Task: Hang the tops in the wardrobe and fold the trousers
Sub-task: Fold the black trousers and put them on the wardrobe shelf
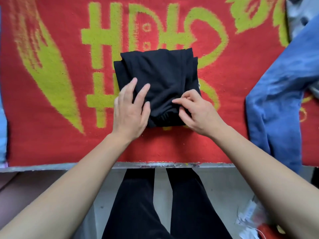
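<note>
Big red mat (51, 144) with yellow lettering, spread over nearly the whole table (43, 167), stopping just short of the near metal edge. Blue jeans (276, 109) crumpled along the right side, one leg spilling over that near edge. Black trousers (160, 71) folded into a compact square mid-mat, wide stretches of mat showing left, far and near (tighter toward the jeans). Flat left hand (129, 109), fingers straight, pressing the square's near left part. Curled right hand (195, 112) pinching fabric at the near right corner, by the waistband.

Bright even light, faint shadows, slight softness — wide-angle bending at edges
</note>
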`<state>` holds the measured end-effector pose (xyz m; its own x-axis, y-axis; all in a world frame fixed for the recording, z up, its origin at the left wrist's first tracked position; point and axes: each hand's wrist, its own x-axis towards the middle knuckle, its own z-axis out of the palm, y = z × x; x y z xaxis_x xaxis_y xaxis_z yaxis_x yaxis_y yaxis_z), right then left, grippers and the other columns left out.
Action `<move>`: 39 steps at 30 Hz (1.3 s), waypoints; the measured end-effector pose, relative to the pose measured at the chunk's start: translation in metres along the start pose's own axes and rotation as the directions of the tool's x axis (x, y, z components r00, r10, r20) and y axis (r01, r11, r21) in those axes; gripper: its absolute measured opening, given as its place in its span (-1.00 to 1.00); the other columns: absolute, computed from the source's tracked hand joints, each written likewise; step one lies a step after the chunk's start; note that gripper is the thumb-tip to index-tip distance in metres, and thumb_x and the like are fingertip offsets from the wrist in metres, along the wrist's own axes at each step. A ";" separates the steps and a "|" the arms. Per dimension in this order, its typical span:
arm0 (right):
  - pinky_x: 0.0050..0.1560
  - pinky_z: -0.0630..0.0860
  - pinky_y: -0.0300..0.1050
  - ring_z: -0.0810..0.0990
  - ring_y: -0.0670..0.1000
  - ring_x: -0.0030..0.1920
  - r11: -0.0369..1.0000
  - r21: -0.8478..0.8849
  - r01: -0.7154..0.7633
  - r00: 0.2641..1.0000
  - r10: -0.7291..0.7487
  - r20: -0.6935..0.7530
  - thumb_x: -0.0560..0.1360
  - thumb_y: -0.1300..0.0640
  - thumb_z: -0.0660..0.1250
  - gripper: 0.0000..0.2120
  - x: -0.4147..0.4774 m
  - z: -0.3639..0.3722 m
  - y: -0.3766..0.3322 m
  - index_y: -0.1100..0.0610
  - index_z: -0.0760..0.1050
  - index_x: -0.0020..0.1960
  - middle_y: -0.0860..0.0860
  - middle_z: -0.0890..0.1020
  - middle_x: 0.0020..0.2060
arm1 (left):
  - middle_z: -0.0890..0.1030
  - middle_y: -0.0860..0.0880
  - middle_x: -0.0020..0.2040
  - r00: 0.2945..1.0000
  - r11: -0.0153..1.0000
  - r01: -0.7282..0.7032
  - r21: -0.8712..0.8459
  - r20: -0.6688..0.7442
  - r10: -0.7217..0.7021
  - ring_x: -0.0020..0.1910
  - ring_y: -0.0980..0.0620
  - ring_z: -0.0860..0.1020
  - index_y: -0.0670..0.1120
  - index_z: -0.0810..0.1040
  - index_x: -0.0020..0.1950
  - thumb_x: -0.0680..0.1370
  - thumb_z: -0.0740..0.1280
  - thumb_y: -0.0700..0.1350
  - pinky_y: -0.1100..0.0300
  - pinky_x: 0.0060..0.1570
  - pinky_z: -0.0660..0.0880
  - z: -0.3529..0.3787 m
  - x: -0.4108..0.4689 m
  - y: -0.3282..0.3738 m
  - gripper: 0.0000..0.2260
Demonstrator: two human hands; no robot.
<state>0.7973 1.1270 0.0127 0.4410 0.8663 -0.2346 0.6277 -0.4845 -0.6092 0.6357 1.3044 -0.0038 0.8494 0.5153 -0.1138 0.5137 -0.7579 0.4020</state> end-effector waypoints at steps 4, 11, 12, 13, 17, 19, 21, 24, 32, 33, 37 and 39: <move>0.06 0.54 0.08 0.56 0.17 0.03 0.997 -0.080 -0.002 0.991 0.013 0.133 0.50 0.23 0.33 -0.71 -0.003 0.007 0.002 0.19 0.64 0.19 0.13 0.58 0.09 | 0.17 -0.15 0.59 0.958 0.998 -0.001 0.068 0.288 -0.018 0.56 -0.20 0.14 0.01 0.45 0.46 0.65 0.21 0.07 -0.18 0.37 0.28 0.016 -0.014 -0.009 -0.61; -0.03 0.57 0.05 0.61 0.03 -0.09 0.952 0.088 -0.292 0.922 0.305 -0.237 0.54 0.01 0.35 -0.73 0.011 -0.005 -0.013 0.03 0.58 0.22 -0.01 0.57 -0.03 | 0.17 -0.15 0.58 0.966 0.961 0.238 -0.142 0.142 -0.218 0.54 -0.17 0.15 -0.05 0.47 0.39 0.63 0.26 0.05 -0.16 0.40 0.22 0.011 -0.025 -0.001 -0.64; 0.01 0.56 0.03 0.60 0.04 -0.02 0.933 0.087 -0.349 0.887 0.358 -0.292 0.53 -0.04 0.36 -0.65 0.015 -0.005 -0.011 0.03 0.53 0.29 0.02 0.52 0.05 | 0.14 -0.15 0.59 0.961 0.951 0.270 -0.153 0.107 -0.256 0.54 -0.16 0.13 -0.05 0.41 0.45 0.63 0.24 0.07 -0.14 0.41 0.19 0.009 -0.021 0.000 -0.59; 0.08 0.54 0.01 0.57 0.06 0.08 0.908 0.093 -0.409 0.856 0.417 -0.306 0.53 -0.10 0.35 -0.54 0.019 -0.004 -0.008 0.04 0.45 0.37 0.05 0.47 0.13 | 0.12 -0.15 0.59 0.953 0.938 0.303 -0.170 0.077 -0.294 0.55 -0.16 0.12 -0.04 0.34 0.50 0.63 0.22 0.10 -0.12 0.43 0.16 0.007 -0.016 0.000 -0.53; 0.44 0.31 0.09 0.32 0.11 0.44 0.747 0.162 -0.645 0.760 0.648 0.036 0.43 -0.40 0.32 -0.10 0.029 0.012 0.004 0.03 0.13 0.58 0.08 0.35 0.42 | 0.20 -0.13 0.53 0.732 0.649 0.678 -0.344 0.240 -0.637 0.51 -0.13 0.18 -0.05 0.16 0.57 0.48 0.32 0.33 0.00 0.48 0.11 0.014 0.014 -0.004 -0.20; 0.45 0.30 0.08 0.32 0.08 0.44 0.667 0.238 -0.706 0.706 0.691 0.157 0.35 -0.40 0.42 -0.06 0.028 0.025 0.006 0.01 0.19 0.55 0.05 0.40 0.40 | 0.37 -0.06 0.42 0.515 0.317 0.839 -0.442 0.456 -0.726 0.42 -0.09 0.35 -0.07 0.22 0.48 0.28 0.44 0.41 0.00 0.45 0.26 0.019 0.023 -0.004 -0.04; 0.41 0.38 0.04 0.44 0.04 0.37 0.550 0.378 -0.745 0.640 0.749 0.170 0.27 -0.32 0.55 -0.07 0.029 0.031 0.009 0.03 0.30 0.49 0.00 0.49 0.34 | 0.50 0.00 0.29 0.459 0.222 0.861 -0.457 0.512 -0.726 0.27 -0.02 0.49 -0.07 0.31 0.34 0.19 0.56 0.34 0.05 0.32 0.42 0.023 0.026 -0.008 -0.11; 0.30 0.52 -0.01 0.61 -0.04 0.20 0.398 0.533 -0.747 0.583 0.777 0.236 0.16 -0.18 0.67 -0.17 0.035 0.030 0.015 0.00 0.49 0.35 -0.09 0.64 0.19 | 0.59 0.05 0.15 0.477 0.221 0.851 -0.477 0.525 -0.705 0.07 0.07 0.59 -0.05 0.46 0.22 0.18 0.65 0.17 0.16 0.11 0.53 0.027 0.031 -0.017 -0.27; 0.17 0.59 -0.10 0.69 -0.13 0.07 0.368 0.697 -0.616 0.709 0.644 0.287 0.23 0.03 0.67 -0.41 0.036 0.016 0.013 0.01 0.59 0.22 -0.14 0.72 0.05 | 0.70 -0.06 0.08 0.582 0.019 0.763 -0.647 0.672 -0.458 0.05 -0.03 0.68 -0.13 0.60 0.23 0.38 0.54 -0.26 0.04 0.11 0.59 0.009 0.045 -0.020 -0.58; 0.18 0.58 -0.08 0.68 -0.11 0.10 0.366 0.714 -0.596 0.713 0.650 0.262 0.23 0.05 0.67 -0.36 0.036 0.013 0.010 0.02 0.56 0.26 -0.11 0.71 0.08 | 0.69 -0.09 0.11 0.587 -0.001 0.757 -0.654 0.681 -0.437 0.07 -0.06 0.67 -0.16 0.57 0.27 0.40 0.52 -0.28 -0.01 0.14 0.59 0.004 0.044 -0.020 -0.55; 0.22 0.57 -0.02 0.66 -0.05 0.15 0.369 0.758 -0.537 0.741 0.636 0.216 0.27 0.13 0.64 -0.29 0.033 -0.018 -0.013 0.07 0.43 0.34 -0.04 0.67 0.16 | 0.65 -0.12 0.18 0.646 -0.014 0.704 -0.711 0.648 -0.403 0.12 -0.08 0.65 -0.19 0.48 0.35 0.41 0.50 -0.32 0.00 0.13 0.59 -0.036 0.046 -0.015 -0.48; 0.12 0.58 -0.09 0.67 -0.06 0.12 0.382 0.774 -0.505 0.779 0.588 0.218 0.25 0.12 0.62 -0.29 0.032 -0.045 -0.035 0.06 0.44 0.34 -0.06 0.68 0.13 | 0.66 -0.10 0.17 0.678 -0.013 0.672 -0.740 0.622 -0.392 0.09 -0.04 0.66 -0.17 0.47 0.36 0.42 0.49 -0.32 0.10 -0.03 0.62 -0.069 0.049 -0.011 -0.49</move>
<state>0.8187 1.1661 0.0604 0.5724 0.4167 -0.7062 -0.4795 -0.5285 -0.7005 0.6634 1.3658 0.0488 0.4497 0.3972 -0.8000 0.4748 0.6523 0.5908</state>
